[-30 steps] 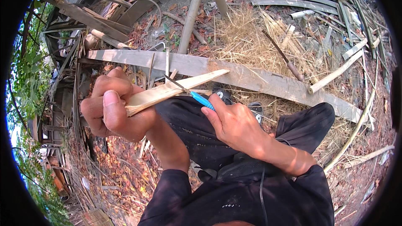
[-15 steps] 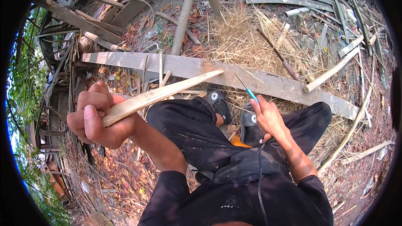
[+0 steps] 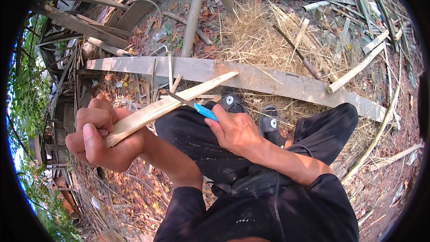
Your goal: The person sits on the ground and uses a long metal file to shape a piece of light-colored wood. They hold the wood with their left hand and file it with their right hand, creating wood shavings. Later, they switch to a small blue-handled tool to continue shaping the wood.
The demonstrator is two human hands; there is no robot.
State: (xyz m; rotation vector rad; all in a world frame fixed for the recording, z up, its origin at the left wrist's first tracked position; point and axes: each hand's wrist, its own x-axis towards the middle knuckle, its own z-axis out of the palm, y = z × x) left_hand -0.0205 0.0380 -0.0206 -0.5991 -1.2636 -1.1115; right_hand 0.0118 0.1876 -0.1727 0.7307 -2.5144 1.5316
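My left hand (image 3: 105, 134) is closed around the wide end of a pale, flat strip of split wood or bamboo (image 3: 179, 100). The strip slants up to the right, its narrow tip over a long grey plank (image 3: 286, 87). In my right hand (image 3: 239, 132) is a knife (image 3: 206, 111) with a blue handle, gripped with the fingers wrapped round it. Its dark blade reaches up and left and lies at the strip's middle; whether the edge bites into the wood, I cannot tell.
Beyond the plank lie straw shavings (image 3: 248, 36) and a long-bladed machete (image 3: 298, 54) with a brown handle. A pale pole (image 3: 358, 69) rests at the plank's right end. Timber (image 3: 85, 22) is piled far left. My black shoes (image 3: 269, 123) are below the plank.
My right hand has moved left with the knife, bringing its blade from near the plank to the strip's middle. My left hand has shifted slightly down and left, still holding the strip.
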